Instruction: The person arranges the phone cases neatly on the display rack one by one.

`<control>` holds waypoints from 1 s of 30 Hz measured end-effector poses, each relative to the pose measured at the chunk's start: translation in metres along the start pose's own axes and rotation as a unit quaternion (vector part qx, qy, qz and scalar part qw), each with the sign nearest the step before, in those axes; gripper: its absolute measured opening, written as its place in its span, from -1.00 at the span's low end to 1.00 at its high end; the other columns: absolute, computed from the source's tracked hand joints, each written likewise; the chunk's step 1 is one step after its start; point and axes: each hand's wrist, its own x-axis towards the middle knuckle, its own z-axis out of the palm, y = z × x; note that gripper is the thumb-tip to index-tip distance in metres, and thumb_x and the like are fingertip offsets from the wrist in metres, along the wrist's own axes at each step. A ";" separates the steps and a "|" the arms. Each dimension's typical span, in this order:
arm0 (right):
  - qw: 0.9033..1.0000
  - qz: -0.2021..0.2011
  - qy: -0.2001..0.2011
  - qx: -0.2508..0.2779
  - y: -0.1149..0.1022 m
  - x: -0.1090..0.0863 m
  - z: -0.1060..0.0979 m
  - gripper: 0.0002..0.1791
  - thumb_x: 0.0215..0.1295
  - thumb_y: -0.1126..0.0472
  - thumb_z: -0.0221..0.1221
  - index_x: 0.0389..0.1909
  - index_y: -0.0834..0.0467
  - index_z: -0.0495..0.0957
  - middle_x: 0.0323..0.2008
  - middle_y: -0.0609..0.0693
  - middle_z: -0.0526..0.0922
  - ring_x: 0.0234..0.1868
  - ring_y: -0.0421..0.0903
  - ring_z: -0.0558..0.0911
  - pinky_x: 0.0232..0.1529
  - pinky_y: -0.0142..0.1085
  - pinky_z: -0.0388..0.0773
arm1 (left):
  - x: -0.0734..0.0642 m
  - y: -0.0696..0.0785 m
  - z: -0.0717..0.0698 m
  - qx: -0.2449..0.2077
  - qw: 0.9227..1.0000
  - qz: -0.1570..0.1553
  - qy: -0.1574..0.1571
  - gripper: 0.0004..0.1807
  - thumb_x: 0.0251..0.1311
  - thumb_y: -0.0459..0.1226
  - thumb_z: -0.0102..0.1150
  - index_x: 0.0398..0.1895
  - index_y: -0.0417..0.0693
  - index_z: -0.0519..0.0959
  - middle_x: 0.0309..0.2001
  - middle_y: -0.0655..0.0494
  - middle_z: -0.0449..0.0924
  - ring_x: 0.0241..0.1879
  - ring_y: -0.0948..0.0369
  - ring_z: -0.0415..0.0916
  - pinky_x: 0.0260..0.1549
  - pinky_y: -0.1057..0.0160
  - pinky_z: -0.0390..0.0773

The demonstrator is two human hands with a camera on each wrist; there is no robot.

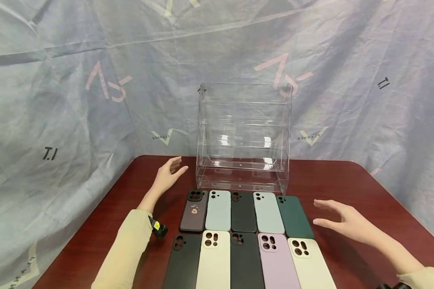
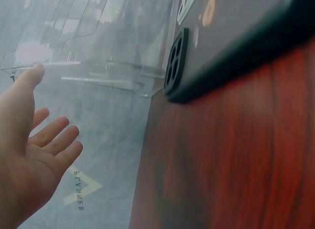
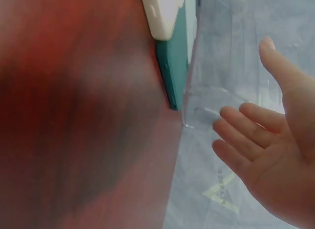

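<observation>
My left hand (image 1: 167, 176) is held above the table, left of a clear acrylic stand (image 1: 240, 186), with relaxed fingers and nothing in its grasp. Below and right of it lies a dark phone case with a small print (image 1: 193, 210). On the right, my right hand (image 1: 347, 220) hovers beside a dark green phone case (image 1: 295, 216), thumb and fingers apart, holding nothing. In the left wrist view the left palm (image 2: 34, 175) faces the camera, fingers extended. The right wrist view shows the right hand (image 3: 275, 150) likewise spread, apart from the green case (image 3: 170, 76).
Phone cases lie in two rows: light blue (image 1: 218, 210), black (image 1: 243, 212), another light blue (image 1: 269, 212), then nearer ones in black (image 1: 182, 261), cream (image 1: 213, 265) and lilac (image 1: 280, 261). The tiered stand is at the back of the red-brown table (image 1: 105, 224), before a grey cloth (image 1: 159, 60).
</observation>
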 end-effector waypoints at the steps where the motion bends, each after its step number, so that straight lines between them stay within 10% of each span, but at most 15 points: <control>1: 1.000 0.001 -0.007 0.003 -0.002 -0.002 0.001 -0.41 0.11 -0.10 0.30 0.16 0.02 0.47 0.05 -0.06 0.60 0.04 -0.49 0.45 -0.09 -0.43 0.51 | 0.002 0.001 0.002 -0.007 1.000 -0.003 -0.001 -0.35 0.25 -0.05 0.15 0.34 -0.12 0.26 0.29 -0.16 0.33 0.29 -0.05 0.27 0.28 -0.04 0.31; 9: 0.995 -0.002 -0.068 0.077 -0.007 -0.012 0.009 -0.50 0.14 -0.02 0.29 0.08 0.10 0.50 -0.14 -0.11 0.64 -0.16 -0.35 0.59 -0.25 -0.39 0.58 | 0.018 0.009 0.020 -0.032 0.999 -0.009 -0.008 -0.37 0.25 -0.07 0.14 0.33 -0.11 0.28 0.30 -0.12 0.31 0.29 -0.02 0.29 0.28 0.00 0.33; 18: 0.966 -0.035 -0.171 0.192 -0.008 -0.016 0.018 -0.77 0.23 0.20 0.22 -0.13 0.19 0.54 -0.31 -0.19 0.60 -0.33 -0.32 0.56 -0.38 -0.42 0.56 | 0.027 0.008 0.039 -0.079 0.997 -0.017 0.002 -0.35 0.23 -0.06 0.17 0.33 -0.12 0.29 0.29 -0.15 0.31 0.28 -0.04 0.30 0.19 -0.02 0.43; 30: 0.968 -0.092 -0.147 0.180 -0.005 -0.025 0.028 -0.73 0.03 0.15 0.37 -0.31 0.12 0.49 -0.43 -0.15 0.51 -0.46 -0.32 0.48 -0.54 -0.45 0.46 | 0.031 0.005 0.052 -0.098 0.995 -0.023 0.011 -0.48 0.23 -0.33 0.17 0.25 -0.29 0.36 0.16 -0.28 0.44 0.04 -0.08 0.53 -0.17 0.15 0.67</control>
